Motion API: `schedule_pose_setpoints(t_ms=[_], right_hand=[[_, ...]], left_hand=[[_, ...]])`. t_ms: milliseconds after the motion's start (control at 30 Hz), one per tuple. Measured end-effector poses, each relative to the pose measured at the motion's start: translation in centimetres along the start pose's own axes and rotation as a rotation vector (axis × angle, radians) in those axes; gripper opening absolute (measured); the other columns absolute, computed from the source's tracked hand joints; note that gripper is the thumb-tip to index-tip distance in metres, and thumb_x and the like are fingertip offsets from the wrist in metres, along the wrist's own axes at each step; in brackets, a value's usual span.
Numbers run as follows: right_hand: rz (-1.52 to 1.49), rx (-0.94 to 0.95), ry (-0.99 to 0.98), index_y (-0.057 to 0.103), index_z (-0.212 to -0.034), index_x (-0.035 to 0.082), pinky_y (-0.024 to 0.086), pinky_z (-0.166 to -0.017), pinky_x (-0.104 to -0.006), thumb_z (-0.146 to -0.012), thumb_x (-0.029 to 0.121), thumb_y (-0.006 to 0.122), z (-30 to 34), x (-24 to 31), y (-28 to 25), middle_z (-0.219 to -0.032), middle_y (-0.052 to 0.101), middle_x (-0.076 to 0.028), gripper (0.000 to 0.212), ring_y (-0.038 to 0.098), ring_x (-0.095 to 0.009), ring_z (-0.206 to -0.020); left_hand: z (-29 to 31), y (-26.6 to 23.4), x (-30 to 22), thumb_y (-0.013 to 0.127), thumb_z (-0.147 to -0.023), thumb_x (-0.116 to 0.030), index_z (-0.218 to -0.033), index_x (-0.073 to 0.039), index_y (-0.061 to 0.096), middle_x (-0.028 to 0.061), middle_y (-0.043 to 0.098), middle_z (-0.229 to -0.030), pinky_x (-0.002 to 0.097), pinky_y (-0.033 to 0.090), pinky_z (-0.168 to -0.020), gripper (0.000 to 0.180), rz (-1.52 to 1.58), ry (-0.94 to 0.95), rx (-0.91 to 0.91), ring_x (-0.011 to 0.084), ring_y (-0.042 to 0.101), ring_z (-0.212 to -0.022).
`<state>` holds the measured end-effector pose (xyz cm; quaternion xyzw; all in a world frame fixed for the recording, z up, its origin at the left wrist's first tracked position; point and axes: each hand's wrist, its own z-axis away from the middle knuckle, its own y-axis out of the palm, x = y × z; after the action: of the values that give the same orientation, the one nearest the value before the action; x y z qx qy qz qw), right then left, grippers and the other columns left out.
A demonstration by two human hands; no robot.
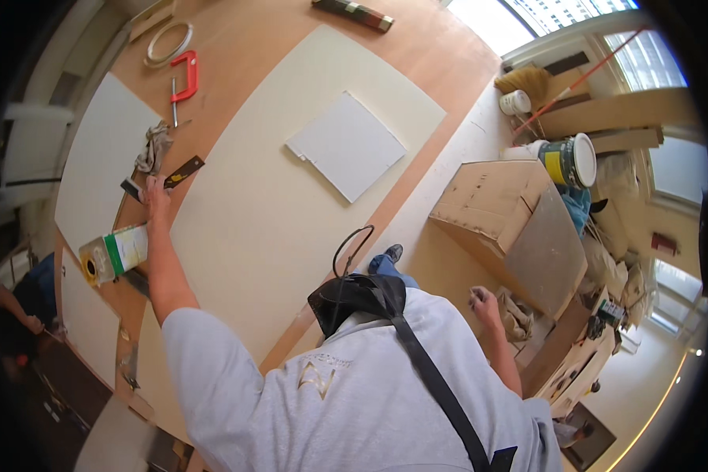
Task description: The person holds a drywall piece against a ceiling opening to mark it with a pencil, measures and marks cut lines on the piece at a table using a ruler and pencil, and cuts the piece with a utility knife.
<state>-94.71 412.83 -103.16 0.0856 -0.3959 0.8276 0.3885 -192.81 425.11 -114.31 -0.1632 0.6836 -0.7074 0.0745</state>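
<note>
Stretched out to the far left, my left hand [156, 195] closes around the middle of a dark, flat, bar-like tool [185, 171]. The tool has a small yellow mark; its exact kind is unclear. A grey block-like end [132, 189] shows on the hand's other side. Just beyond the fingers lies a crumpled grey rag [154, 148]. Beside my forearm stands a white and green rectangular can [122, 250] with a dark, stained opening. My right hand [486, 305] hangs low at my right side, fingers curled; whatever they may hold is hidden.
A big cream panel [244, 181] covers the brown worktable, with a smaller white board [350, 145] on it. Farther off lie a red clamp [185, 79], a tape roll [167, 43] and a dark bar [354, 13]. Right: cardboard box [488, 197], paint bucket [570, 161]. Another person [27, 311] is far left.
</note>
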Motion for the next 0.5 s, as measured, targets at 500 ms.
schedule_pose_setpoints(t_ms=[500], right_hand=[[0.133, -0.067, -0.835, 0.066, -0.098, -0.001, 0.050, -0.097, -0.0496, -0.104, 0.037, 0.056, -23.8, 31.7, 7.8, -0.122, 0.065, -0.022, 0.039, 0.063, -0.042, -0.109]], left_hand=[[5.4, -6.3, -40.5, 0.053, -0.107, -0.020, -0.120, 0.000, 0.059, 0.0102, 0.071, -0.103, 0.0385, 0.055, -0.081, 0.024, 1.430, -0.242, 0.812, 0.0199, 0.068, -0.085]])
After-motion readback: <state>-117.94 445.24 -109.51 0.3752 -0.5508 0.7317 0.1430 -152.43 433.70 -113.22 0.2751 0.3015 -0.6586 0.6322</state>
